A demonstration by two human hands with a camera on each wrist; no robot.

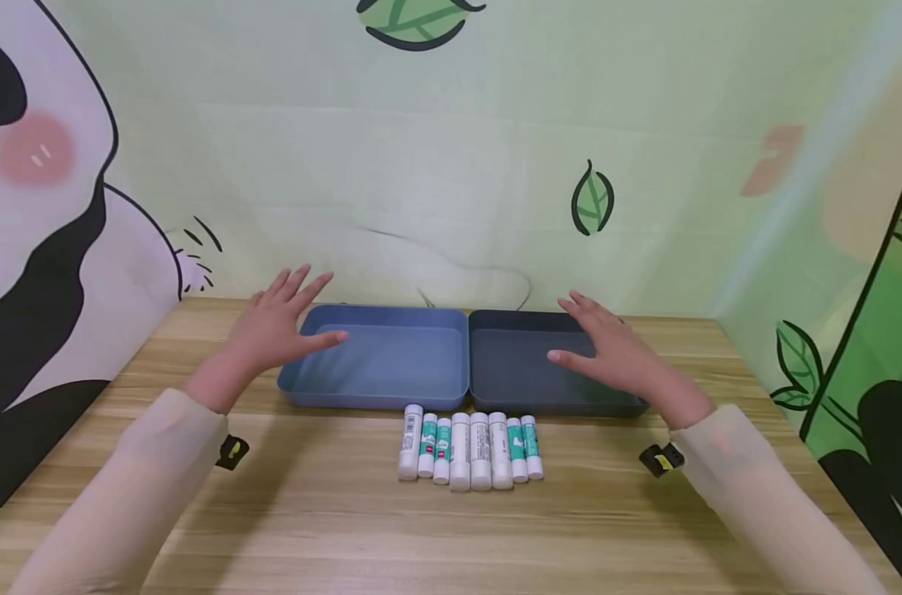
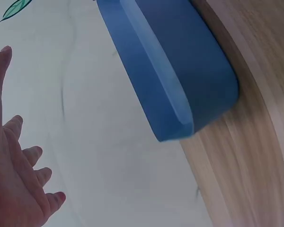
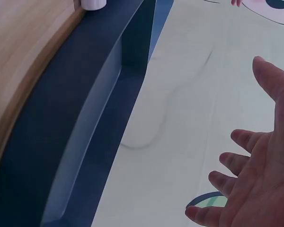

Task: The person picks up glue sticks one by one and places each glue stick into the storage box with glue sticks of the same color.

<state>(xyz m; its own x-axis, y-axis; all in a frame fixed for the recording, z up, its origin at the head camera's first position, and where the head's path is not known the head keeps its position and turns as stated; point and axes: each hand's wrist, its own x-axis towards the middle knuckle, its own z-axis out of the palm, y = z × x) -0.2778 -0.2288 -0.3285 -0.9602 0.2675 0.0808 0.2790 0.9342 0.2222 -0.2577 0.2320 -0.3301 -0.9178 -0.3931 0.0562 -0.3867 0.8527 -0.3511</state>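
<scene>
While tubes (image 1: 480, 450) point lengthwise toward trays (image 1: 384, 364) (image 1: 517, 364), both hands (image 1: 272, 330) (image 1: 614, 351) hover; fingers (image 1: 313, 289) apart.

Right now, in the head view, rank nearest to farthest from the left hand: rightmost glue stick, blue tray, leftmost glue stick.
1. Blue tray, beside the left hand.
2. Leftmost glue stick, in front of that tray.
3. Rightmost glue stick, farther right.

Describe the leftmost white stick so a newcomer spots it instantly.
On the wooden table, find the blue tray beside the darker tray. Just in front of both runs a row of sticks. The leftmost white stick starts that row: bigger than the green-labelled stick beside it, apart from the three other big white sticks mid-row.
</scene>
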